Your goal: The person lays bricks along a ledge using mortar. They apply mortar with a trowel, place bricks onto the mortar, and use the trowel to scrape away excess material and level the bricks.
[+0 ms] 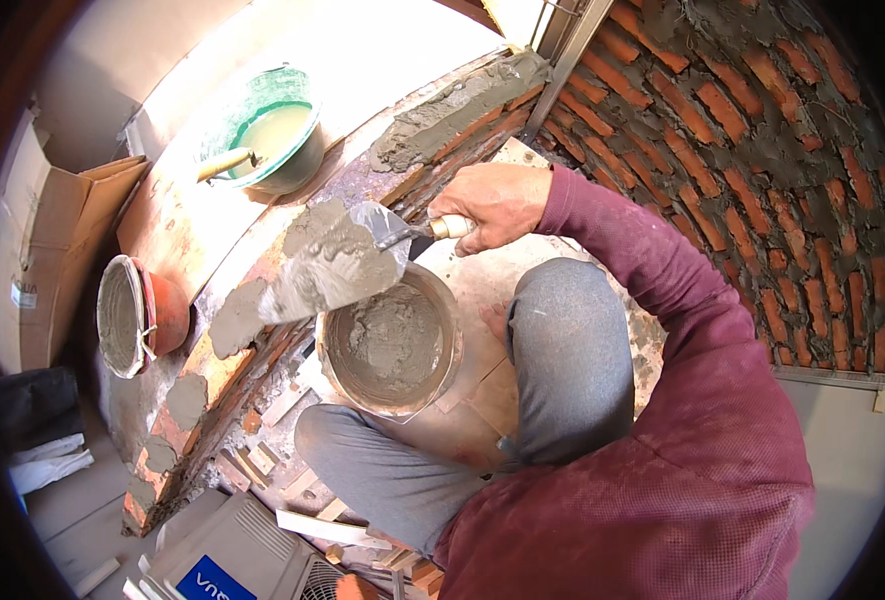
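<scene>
My right hand (pixel 492 205) grips the pale handle of a trowel (pixel 390 228), whose blade carries a wet load of grey mortar (pixel 337 268). The blade is held level across the left edge of a round bucket (pixel 453 345) and the top of a low brick ledge (pixel 262 265). More mortar sits inside that bucket, between my bent knees. Along the ledge lie several mortar dabs (pixel 237 318), with a thicker bed (pixel 452 115) toward the far end. My left hand is out of sight.
Beyond the ledge stand a green basin (pixel 307 150) of cloudy water with a yellow-handled tool, a red bucket (pixel 169 308) and a cardboard box (pixel 87 225). At right rises a mortared brick wall (pixel 727 110). Brick scraps (pixel 260 460) and a grey casing (pixel 237 520) lie near my left leg.
</scene>
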Demonstrator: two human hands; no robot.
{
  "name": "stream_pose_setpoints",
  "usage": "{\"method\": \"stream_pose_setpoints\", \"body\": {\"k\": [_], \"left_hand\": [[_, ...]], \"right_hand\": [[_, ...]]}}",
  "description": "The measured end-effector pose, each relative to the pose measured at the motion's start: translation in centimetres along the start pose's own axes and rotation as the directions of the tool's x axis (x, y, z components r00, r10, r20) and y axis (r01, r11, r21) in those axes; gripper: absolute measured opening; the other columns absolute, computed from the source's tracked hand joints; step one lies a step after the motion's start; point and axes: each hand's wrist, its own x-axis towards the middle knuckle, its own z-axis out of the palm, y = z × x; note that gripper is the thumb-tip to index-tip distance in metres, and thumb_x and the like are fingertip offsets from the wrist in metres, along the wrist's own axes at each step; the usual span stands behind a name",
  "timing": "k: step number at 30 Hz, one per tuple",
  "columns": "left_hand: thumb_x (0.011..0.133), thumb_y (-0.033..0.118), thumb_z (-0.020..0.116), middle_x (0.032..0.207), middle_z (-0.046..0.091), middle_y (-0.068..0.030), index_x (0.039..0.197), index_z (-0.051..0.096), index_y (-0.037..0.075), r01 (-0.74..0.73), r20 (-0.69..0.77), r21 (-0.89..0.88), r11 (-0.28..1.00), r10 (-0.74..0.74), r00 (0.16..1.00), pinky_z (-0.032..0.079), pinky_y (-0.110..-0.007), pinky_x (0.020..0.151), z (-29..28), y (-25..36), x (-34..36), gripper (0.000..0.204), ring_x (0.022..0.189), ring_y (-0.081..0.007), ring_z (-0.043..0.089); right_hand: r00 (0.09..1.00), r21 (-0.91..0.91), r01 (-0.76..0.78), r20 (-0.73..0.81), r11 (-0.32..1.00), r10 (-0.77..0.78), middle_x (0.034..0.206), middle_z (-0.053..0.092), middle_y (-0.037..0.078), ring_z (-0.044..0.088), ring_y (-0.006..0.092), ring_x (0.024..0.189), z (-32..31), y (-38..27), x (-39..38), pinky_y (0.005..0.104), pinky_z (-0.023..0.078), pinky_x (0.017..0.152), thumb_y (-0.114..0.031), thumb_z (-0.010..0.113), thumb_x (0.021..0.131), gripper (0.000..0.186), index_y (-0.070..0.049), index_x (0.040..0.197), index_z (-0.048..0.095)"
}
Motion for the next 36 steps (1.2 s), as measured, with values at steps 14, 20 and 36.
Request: {"method": "stream_pose_setpoints", "body": {"k": [14, 20, 36], "left_hand": [[0.077, 0.066, 0.055, 0.135, 0.053, -0.0232, 0.143, 0.044, 0.013, 0.764, 0.982, -0.056, 0.643, 0.173, -0.073, 0.055, -0.063, 0.073, 38.9, 18.2, -3.7, 0.085, 0.101, -0.0505, 0.060], [0.081, 0.072, 0.050, 0.136, 0.052, -0.0210, 0.147, 0.039, 0.013, 0.737, 0.966, 0.195, 0.647, 0.002, -0.257, 0.048, -0.071, 0.088, 45.3, 17.2, -6.0, 0.089, 0.110, -0.0487, 0.058], [0.057, 0.037, 0.093, 0.132, 0.043, -0.0217, 0.146, 0.022, 0.003, -0.777, 0.802, -0.255, 0.576, 0.575, 0.164, 0.045, -0.043, 0.102, 55.3, 25.2, -6.8, 0.119, 0.117, -0.0314, 0.054]], "right_hand": [[0.867, 0.883, 0.366, -0.439, 0.294, 0.237, 0.112, 0.065, 0.010, 0.066, 0.0153, 0.098, 3.5, 1.1, -1.7, 0.0259, 0.058, 0.081, -0.041, 0.087, 0.073, 0.062, 0.001, 0.108, 0.057], [0.693, 0.883, 0.387, -0.468, 0.264, 0.548, 0.106, 0.065, 0.014, 0.070, 0.0193, 0.087, 4.1, 3.2, -4.9, 0.0318, 0.064, 0.071, -0.011, 0.079, 0.081, 0.037, 0.002, 0.104, 0.053], [0.457, 0.809, 0.525, -0.530, 0.264, 0.715, 0.084, 0.064, 0.007, 0.063, 0.0146, 0.073, 1.6, 10.6, 0.0, 0.0320, 0.055, 0.064, -0.010, 0.077, 0.074, 0.030, 0.000, 0.096, 0.060]]}}
